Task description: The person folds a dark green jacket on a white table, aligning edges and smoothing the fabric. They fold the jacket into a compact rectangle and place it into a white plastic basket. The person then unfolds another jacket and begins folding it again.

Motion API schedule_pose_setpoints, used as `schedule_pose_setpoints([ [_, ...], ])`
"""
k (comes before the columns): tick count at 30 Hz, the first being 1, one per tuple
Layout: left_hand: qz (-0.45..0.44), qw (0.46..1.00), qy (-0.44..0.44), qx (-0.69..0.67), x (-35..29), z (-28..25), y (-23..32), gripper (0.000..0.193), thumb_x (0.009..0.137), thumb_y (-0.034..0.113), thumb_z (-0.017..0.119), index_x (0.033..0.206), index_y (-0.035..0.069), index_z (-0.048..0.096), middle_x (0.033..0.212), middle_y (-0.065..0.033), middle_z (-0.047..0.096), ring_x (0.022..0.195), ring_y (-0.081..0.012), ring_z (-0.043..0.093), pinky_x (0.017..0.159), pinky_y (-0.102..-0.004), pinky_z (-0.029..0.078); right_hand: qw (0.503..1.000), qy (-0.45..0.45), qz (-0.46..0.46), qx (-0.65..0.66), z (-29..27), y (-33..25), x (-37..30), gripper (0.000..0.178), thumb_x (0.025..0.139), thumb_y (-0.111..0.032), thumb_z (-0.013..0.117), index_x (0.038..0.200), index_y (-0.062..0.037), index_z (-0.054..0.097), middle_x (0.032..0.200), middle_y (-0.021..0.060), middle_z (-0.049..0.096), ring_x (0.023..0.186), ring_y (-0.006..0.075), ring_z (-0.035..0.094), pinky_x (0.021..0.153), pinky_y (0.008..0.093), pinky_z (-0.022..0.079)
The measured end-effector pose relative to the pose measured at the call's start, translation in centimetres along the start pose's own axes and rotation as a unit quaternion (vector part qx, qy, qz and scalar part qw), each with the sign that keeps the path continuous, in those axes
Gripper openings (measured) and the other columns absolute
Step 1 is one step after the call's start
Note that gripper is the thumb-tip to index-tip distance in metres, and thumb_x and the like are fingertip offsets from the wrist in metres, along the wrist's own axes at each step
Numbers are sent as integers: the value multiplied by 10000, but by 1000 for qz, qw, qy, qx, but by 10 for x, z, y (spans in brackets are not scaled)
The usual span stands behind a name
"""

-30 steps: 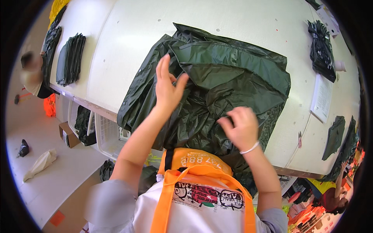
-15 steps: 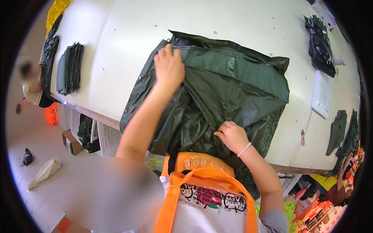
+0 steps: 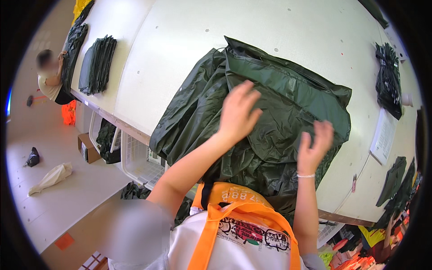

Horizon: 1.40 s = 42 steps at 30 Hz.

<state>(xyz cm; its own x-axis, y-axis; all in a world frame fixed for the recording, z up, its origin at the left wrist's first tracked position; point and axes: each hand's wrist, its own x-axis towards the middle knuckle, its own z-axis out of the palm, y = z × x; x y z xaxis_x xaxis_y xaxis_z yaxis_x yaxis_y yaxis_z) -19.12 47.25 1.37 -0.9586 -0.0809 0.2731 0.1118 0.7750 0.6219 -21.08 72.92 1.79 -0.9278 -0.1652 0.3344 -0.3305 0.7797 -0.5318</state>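
A dark green, shiny waterproof garment (image 3: 279,132) lies spread and crumpled on the white table (image 3: 180,58). Its upper edge is a smoother, flat green band, and the near part hangs over the table edge at my waist. My left hand (image 3: 240,112) is over the middle of the cloth just below that band, fingers spread. To its right, my right hand (image 3: 315,146), with a white bracelet at the wrist, is over the garment's right side, fingers apart and a little blurred. Neither hand grips the cloth; whether they touch it I cannot tell.
Stacked folded dark green garments (image 3: 97,65) lie at the left, near a co-worker (image 3: 50,81). On the right are a bundle of dark garments (image 3: 389,81), a paper sheet (image 3: 383,136), small snips (image 3: 354,183) and folded dark pieces (image 3: 391,180). A white basket (image 3: 141,157) stands below the table.
My left hand has left the garment's upper left edge and moved nearer and right. My right hand has released the cloth near the front edge and moved up and right, opening.
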Motion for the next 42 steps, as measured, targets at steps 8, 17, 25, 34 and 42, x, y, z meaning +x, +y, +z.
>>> schedule_pose_setpoints([
  [8,-432,745,101,-497,33,-4,-42,311,881,164,662,1111,-38,608,903,-42,676,752,-114,609,703,-249,480,698,163,477,509,-17,70,14,413,880,-82,650,1248,53,520,1255,93,563,1119,181,526,981,308,393],
  [17,-1,984,64,-164,49,26,36,424,751,-5,619,1165,81,642,723,-64,568,601,-167,542,567,-272,451,987,-153,28,49,14,-36,49,430,718,31,601,1138,-60,603,980,138,579,818,349,595,738,411,510],
  [25,25,986,-160,44,22,84,14,457,774,80,598,1217,194,617,765,-71,502,650,-277,585,568,-384,491,921,-275,123,248,28,-3,38,146,798,-154,670,816,-10,685,793,145,626,639,305,614,636,355,505],
  [34,56,988,-147,5,23,76,18,450,761,115,640,1208,161,610,789,-62,498,662,-266,580,568,-376,486,990,-14,127,64,32,52,108,236,824,-22,617,1054,-76,602,996,115,558,786,268,594,720,348,495],
  [42,84,996,-5,-40,67,66,56,230,775,203,724,966,82,684,961,-53,608,769,-248,636,634,-327,515,956,129,178,-195,-72,231,29,303,808,2,584,1107,-34,616,1241,188,533,1182,344,488,1023,395,380],
])
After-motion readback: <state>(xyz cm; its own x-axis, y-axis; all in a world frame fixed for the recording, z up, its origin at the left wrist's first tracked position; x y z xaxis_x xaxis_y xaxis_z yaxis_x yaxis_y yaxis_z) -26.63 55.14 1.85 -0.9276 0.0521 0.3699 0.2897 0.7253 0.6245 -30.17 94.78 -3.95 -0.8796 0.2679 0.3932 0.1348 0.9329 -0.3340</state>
